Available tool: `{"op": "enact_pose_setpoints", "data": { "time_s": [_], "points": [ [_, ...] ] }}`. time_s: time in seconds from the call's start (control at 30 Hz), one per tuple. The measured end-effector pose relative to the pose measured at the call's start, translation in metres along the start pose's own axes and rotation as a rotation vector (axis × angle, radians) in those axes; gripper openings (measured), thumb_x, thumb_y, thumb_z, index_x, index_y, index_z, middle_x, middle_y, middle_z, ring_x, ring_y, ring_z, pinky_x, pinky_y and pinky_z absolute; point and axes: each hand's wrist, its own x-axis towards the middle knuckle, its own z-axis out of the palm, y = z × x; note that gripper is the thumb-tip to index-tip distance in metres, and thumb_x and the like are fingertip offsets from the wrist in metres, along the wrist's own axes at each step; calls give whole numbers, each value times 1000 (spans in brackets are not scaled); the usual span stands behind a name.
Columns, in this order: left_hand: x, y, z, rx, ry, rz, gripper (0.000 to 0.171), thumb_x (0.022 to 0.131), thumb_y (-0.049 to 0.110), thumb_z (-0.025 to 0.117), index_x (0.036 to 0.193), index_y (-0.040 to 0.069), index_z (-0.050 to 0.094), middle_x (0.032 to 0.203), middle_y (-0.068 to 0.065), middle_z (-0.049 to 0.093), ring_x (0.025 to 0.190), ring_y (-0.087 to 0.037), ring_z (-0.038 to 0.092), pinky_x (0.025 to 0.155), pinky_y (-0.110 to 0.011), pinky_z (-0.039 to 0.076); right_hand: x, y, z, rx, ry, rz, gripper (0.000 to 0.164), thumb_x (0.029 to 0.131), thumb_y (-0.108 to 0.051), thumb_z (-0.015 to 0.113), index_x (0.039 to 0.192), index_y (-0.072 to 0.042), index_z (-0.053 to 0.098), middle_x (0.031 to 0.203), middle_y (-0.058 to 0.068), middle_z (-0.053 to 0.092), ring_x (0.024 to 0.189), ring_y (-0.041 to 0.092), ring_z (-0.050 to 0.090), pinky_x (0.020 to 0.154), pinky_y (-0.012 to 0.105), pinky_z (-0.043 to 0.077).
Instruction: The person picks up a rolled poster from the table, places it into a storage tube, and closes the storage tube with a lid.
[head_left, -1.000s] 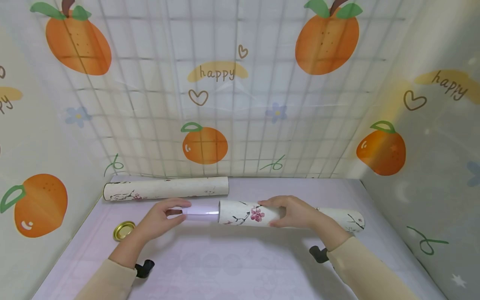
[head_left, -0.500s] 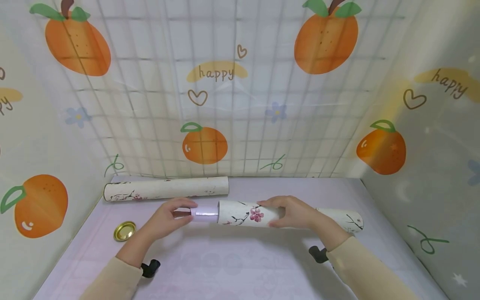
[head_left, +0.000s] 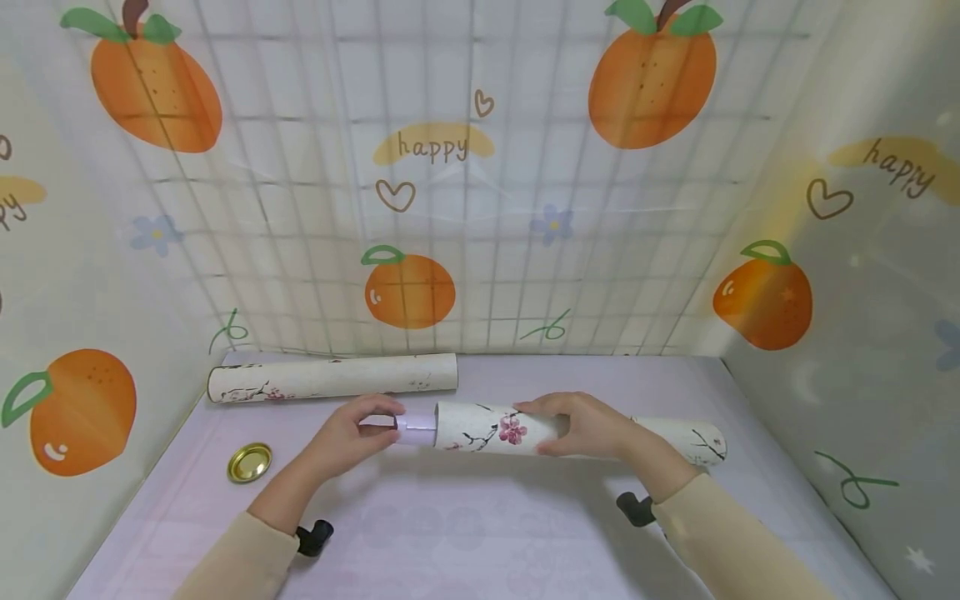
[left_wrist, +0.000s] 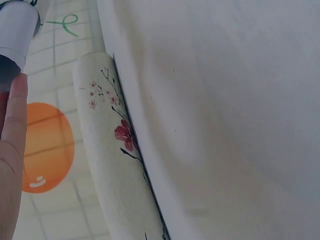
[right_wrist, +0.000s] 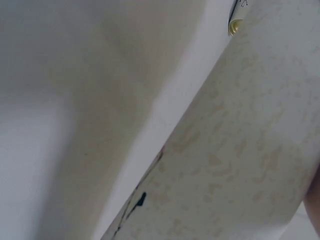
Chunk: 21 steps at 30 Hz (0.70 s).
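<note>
In the head view my left hand (head_left: 341,442) holds the outer end of a pale lilac rolled sheet (head_left: 416,429) between thumb and fingers. The roll's other end is hidden inside a white cardboard tube (head_left: 468,427) printed with plum blossom. Around the middle of that tube my right hand (head_left: 588,423) keeps its grip, thumb on the near side. The left wrist view catches the hollow end of the rolled sheet (left_wrist: 17,30) at the fingertips. Much of the gripped tube (right_wrist: 220,150) fills the right wrist view.
A second blossom-printed tube (head_left: 330,379) lies along the back left of the table, behind my left hand. A round gold lid (head_left: 250,462) rests left of my left forearm. Patterned curtains (head_left: 480,250) enclose the back and both sides.
My left hand has moved right, sliding the rolled sheet deeper into the tube, so less of it sticks out. The right hand and tube have stayed almost still.
</note>
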Motion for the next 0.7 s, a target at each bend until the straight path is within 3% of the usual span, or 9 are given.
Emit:
{"op": "enact_pose_setpoints", "data": {
  "time_s": [0.23,0.47,0.7],
  "points": [
    [3,0,7,14,48,12,26,85,-2,77,110,0,68,123,-18,59,109,-35,64,87,-31,58,1,1,1,-5,-4,11,65,78,-27,87,137,-33,62,133,-8,63,113,13,59,92,36,48],
    [7,-1,15,-18,32,-32,26,87,2,77,111,2,68,121,-15,58,110,-39,63,86,-31,58,2,0,1,-1,-10,17,64,78,-27,87,137,-34,62,133,-9,63,114,13,59,93,36,48],
    [10,-3,18,13,30,-40,25,88,10,78,111,6,69,118,-10,61,115,-31,61,88,-30,57,2,0,2,-9,-3,-3,64,78,-29,87,137,-32,63,133,-7,64,114,15,59,93,37,48]
  ]
}}
